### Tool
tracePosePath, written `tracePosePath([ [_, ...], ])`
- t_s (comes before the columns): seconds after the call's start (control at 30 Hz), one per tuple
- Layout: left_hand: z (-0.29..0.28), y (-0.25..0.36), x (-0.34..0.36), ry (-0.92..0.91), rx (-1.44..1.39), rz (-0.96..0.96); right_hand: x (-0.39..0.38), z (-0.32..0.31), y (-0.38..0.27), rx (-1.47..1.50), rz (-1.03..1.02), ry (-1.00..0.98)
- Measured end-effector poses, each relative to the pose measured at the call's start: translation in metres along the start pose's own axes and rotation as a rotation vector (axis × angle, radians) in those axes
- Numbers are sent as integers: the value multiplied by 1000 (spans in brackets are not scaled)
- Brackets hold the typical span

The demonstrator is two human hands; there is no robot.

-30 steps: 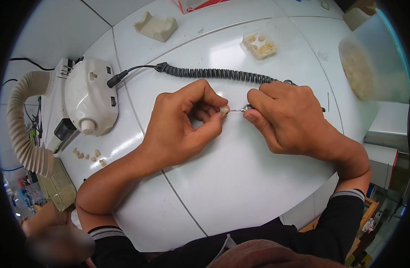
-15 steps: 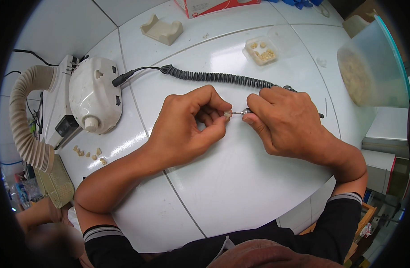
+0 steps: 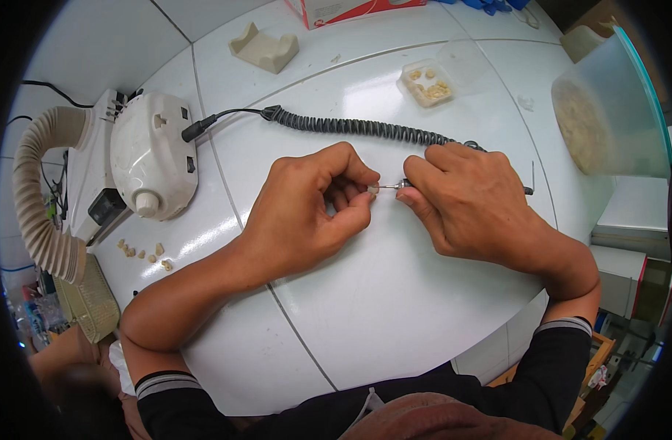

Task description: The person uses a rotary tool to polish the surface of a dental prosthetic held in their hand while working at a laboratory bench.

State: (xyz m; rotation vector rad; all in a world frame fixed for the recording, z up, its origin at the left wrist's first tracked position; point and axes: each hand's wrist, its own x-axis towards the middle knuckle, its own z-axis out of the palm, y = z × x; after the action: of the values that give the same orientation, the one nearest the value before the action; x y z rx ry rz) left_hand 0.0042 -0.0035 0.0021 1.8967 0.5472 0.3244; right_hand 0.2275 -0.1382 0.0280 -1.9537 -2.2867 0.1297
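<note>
Between the thumb and fingertips of my left hand (image 3: pixel 299 205) is a small, pale tooth-like piece (image 3: pixel 373 188), mostly covered by the fingers. My right hand (image 3: pixel 475 198) is wrapped around a rotary handpiece (image 3: pixel 403 184), whose dark rear end shows beyond the hand. From its metal nose a thin bur (image 3: pixel 389 187) points left, with its tip at the tooth-like piece. A dark coiled cord (image 3: pixel 365 127) runs behind both hands toward a white motor control box (image 3: pixel 154 158) with a round knob.
Loose tooth-like pieces (image 3: pixel 142 253) lie by my left forearm. Farther back are a clear box (image 3: pixel 409 92) of similar pieces, a beige handpiece rest (image 3: pixel 266 50) and a red-and-white carton (image 3: pixel 329 13). A ribbed hose (image 3: pixel 28 180) stands left; a teal-rimmed tub (image 3: pixel 607 110) is at right.
Both hands keep nearly the same place and grip. The tooth-like piece seems slightly turned in my left fingertips against the bur.
</note>
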Motion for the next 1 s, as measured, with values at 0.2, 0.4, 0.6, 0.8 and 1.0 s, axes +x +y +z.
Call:
tracePosePath([
  [0.2,2,2,0,5,23,7,1,1,1,1,-13,13],
  [0.4,2,2,-1,14,30,7,0,2,1,3,-26,25],
  [0.6,2,1,-1,13,35,12,0,2,1,1,-24,20],
  [0.8,2,1,-1,15,49,37,1,0,1,0,-14,1],
  [1.0,5,-1,0,57,28,75,1,1,2,8,-19,3],
])
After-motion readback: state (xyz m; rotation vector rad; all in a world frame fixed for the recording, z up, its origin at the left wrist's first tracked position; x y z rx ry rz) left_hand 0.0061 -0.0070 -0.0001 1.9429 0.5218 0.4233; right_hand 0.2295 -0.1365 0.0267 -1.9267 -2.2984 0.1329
